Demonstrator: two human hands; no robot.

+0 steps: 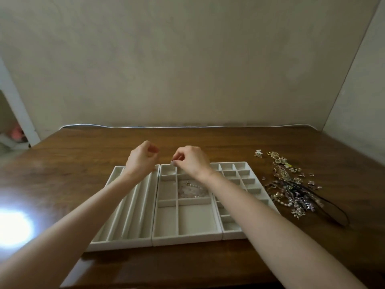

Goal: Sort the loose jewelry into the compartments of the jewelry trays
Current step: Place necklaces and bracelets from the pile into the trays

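Three trays sit side by side on the desk [208, 140], keeping every slot within reach. The right hand [190, 161] hovers over the far corner of the middle tray [187, 239], its grip pinched on a small pale piece [173, 163], probably to drop it there. The left hand [142, 158] curls alongside; whether its grip holds anything cannot be told. The loose jewelry [291, 184] lies heaped right of the trays.

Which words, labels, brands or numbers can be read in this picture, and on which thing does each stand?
None can be read.
The jewelry trays, the table and the wall show no print.
The loose jewelry is too small to tell any marking.
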